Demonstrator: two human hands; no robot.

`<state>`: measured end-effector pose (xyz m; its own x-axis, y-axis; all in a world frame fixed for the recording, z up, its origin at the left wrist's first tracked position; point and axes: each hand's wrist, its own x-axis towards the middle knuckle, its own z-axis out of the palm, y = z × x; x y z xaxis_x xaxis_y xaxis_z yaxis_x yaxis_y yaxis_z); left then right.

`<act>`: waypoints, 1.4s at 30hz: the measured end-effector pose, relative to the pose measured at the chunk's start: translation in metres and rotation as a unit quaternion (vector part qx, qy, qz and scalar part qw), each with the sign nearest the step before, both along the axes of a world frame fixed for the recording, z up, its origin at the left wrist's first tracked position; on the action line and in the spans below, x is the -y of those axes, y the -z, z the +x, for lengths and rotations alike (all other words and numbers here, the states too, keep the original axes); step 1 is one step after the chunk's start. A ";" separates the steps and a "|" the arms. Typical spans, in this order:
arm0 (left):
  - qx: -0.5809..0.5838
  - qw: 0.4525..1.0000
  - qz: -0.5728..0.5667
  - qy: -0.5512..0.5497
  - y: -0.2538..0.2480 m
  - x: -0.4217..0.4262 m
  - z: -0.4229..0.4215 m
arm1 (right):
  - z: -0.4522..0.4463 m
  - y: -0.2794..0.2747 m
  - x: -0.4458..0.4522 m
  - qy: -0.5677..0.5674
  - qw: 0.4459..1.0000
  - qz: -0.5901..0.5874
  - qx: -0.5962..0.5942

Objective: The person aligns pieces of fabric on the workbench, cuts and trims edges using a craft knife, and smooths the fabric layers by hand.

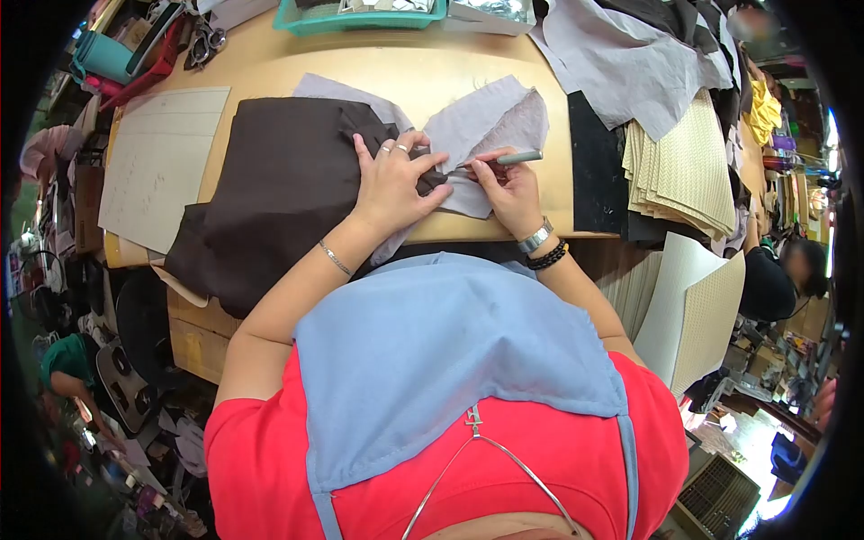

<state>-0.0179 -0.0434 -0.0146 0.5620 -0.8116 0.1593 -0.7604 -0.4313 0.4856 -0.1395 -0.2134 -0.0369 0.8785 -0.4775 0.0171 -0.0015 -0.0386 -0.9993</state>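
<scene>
My left hand (396, 180) lies with its fingers spread over the right edge of a dark brown cloth (288, 171), pressing it to the table. My right hand (511, 196) is closed around a grey-green pen (520, 157), whose tip end points left toward my left fingertips. Beneath the pen and to its right is a pale grey-lilac cloth (477, 121) with a folded, creased flap. More of this pale cloth shows behind the brown one. The pen's tip is too small to make out.
On the wooden table (360, 58), a marked board (162, 166) lies at left. A teal tray (360, 20) stands at the back. To the right are a stack of patterned cream sheets (681, 166) and draped grey cloth (630, 63). Other people work at both sides.
</scene>
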 end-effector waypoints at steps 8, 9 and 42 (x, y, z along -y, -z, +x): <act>-0.004 1.000 -0.003 0.003 0.000 0.000 0.000 | 0.006 -0.005 0.000 -0.029 0.997 0.058 -0.035; -0.007 1.000 -0.001 0.004 0.000 0.000 0.000 | 0.007 -0.005 0.001 -0.031 0.996 0.078 -0.036; 0.014 0.988 -0.105 0.115 0.004 0.002 0.021 | 0.002 0.000 0.011 -0.004 0.996 0.085 -0.025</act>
